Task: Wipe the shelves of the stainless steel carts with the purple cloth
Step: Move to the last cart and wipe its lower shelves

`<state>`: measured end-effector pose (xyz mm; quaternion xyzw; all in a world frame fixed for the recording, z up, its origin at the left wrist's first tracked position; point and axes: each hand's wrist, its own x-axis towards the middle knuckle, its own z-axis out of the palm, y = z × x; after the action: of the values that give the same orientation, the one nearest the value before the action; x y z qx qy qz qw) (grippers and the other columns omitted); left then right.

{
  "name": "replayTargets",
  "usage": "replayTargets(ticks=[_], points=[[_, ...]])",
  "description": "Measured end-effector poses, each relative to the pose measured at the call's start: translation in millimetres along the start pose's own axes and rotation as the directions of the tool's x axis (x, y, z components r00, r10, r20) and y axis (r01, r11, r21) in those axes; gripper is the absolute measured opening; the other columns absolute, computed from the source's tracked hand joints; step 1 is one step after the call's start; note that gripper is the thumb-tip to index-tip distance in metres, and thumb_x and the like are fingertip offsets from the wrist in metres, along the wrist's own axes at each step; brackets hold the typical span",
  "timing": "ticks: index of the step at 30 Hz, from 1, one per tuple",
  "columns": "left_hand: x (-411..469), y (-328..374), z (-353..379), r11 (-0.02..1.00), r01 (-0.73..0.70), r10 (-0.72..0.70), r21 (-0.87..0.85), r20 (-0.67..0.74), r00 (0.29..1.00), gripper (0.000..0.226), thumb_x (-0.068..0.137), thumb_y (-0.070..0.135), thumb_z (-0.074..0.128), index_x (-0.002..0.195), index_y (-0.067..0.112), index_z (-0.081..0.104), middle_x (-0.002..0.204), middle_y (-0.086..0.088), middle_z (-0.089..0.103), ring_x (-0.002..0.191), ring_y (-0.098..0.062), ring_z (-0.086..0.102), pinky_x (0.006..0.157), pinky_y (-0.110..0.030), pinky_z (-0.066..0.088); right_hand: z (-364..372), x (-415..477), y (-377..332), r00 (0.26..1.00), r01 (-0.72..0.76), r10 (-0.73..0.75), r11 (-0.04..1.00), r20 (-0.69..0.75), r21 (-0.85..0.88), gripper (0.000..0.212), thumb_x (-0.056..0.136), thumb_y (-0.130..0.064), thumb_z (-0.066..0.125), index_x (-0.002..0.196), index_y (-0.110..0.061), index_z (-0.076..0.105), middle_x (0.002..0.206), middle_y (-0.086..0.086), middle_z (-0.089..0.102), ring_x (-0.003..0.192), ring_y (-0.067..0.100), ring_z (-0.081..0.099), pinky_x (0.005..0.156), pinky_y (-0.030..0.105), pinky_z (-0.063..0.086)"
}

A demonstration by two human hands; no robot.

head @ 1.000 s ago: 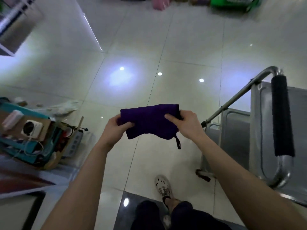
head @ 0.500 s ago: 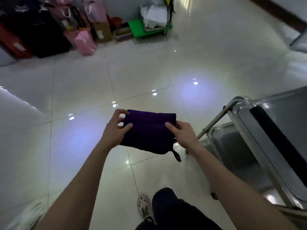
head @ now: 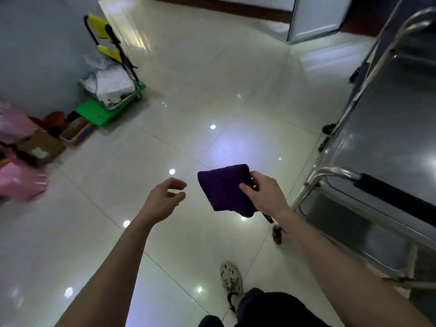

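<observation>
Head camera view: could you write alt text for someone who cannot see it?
A person's right hand holds a folded purple cloth above a tiled floor, while the left hand hangs open beside it, not touching the cloth. A steel cart stands at the right; a green trolley sits by the wall.

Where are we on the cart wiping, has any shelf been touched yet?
Done: the purple cloth is folded into a pad. In hand: the right hand pinches it in the air beside the cart; the left hand is open, holding nothing. Left: the cloth touches no shelf, so wiping looks not yet begun; the top shelf and the lower shelf are both to do.
</observation>
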<state>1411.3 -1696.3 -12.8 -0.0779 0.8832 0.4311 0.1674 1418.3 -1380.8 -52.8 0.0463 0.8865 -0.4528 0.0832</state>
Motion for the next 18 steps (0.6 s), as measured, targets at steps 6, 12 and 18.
replayTargets(ticks=[6, 12, 18], points=[[129.2, 31.4, -43.4, 0.995, -0.095, 0.092, 0.027, 0.108, 0.990, 0.023, 0.100, 0.014, 0.073, 0.111, 0.034, 0.075, 0.110, 0.015, 0.079, 0.097, -0.020, 0.080, 0.095, -0.060, 0.063, -9.0, 57.0, -0.3, 0.986, -0.163, 0.152, 0.959, -0.068, -0.233, 0.019, 0.107, -0.038, 0.056, 0.100, -0.021, 0.061, 0.074, -0.003, 0.072, 0.072, 0.024, 0.070, 0.075, 0.044, 0.058], [270.4, 82.7, -41.6, 0.909, -0.366, 0.285, 0.199, 0.344, 0.895, 0.024, 0.102, 0.020, 0.071, 0.111, 0.042, 0.070, 0.111, 0.020, 0.076, 0.090, -0.002, 0.075, 0.083, -0.039, 0.062, -27.3, 104.5, 23.2, 0.874, -0.457, 0.405, 0.873, -0.268, -0.172, 0.021, 0.105, -0.040, 0.061, 0.107, -0.018, 0.062, 0.095, -0.002, 0.069, 0.085, 0.022, 0.067, 0.073, 0.040, 0.055], [392.1, 157.8, -25.5, 0.555, -0.709, 0.329, 0.436, 0.667, 0.668, 0.024, 0.105, 0.024, 0.063, 0.128, 0.031, 0.067, 0.122, 0.014, 0.070, 0.099, -0.011, 0.070, 0.094, -0.039, 0.058, -17.5, 130.6, 10.7, 0.740, -0.624, 0.541, 0.774, -0.401, -0.108, 0.024, 0.106, -0.040, 0.059, 0.119, -0.021, 0.065, 0.100, -0.002, 0.073, 0.088, 0.020, 0.068, 0.083, 0.044, 0.059]])
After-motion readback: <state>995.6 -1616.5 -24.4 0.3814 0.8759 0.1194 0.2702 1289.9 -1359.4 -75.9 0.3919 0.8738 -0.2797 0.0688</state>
